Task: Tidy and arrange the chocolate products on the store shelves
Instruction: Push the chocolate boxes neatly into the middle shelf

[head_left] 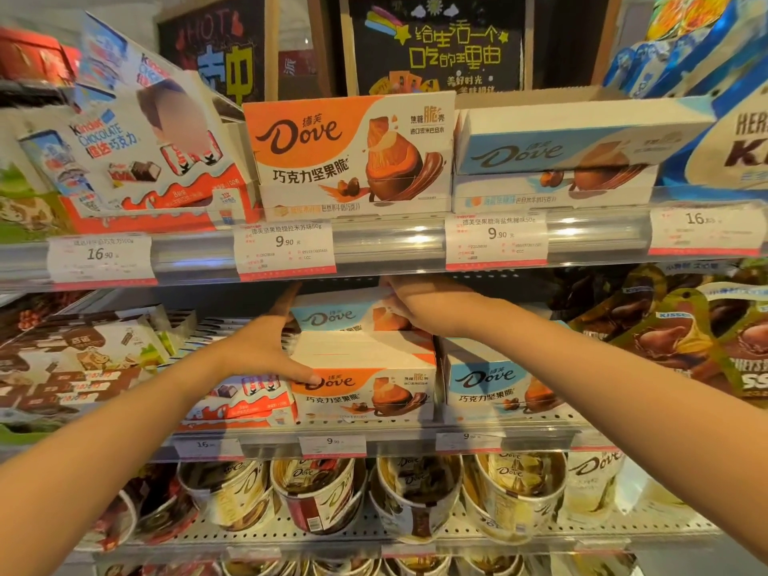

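Note:
On the middle shelf an orange Dove box [365,392] stands at the front, with a white-topped stack behind it. A blue Dove box [328,315] lies on top of that stack, under the upper shelf's rail. My left hand [266,351] lies against the stack's left side, fingers straight and pointing back, thumb across the orange box's front. My right hand [415,303] holds the right end of the blue box on top, fingers curled on it. Another blue Dove box [486,380] stands to the right.
The upper shelf [390,243] carries Kinder boxes [137,160], an orange Dove display box [349,151] and a blue one [557,155]. Kinder packs [245,401] sit left of my left hand, Hershey's Kisses bags [673,342] at the right. Dove tubs [316,492] fill the lower shelf.

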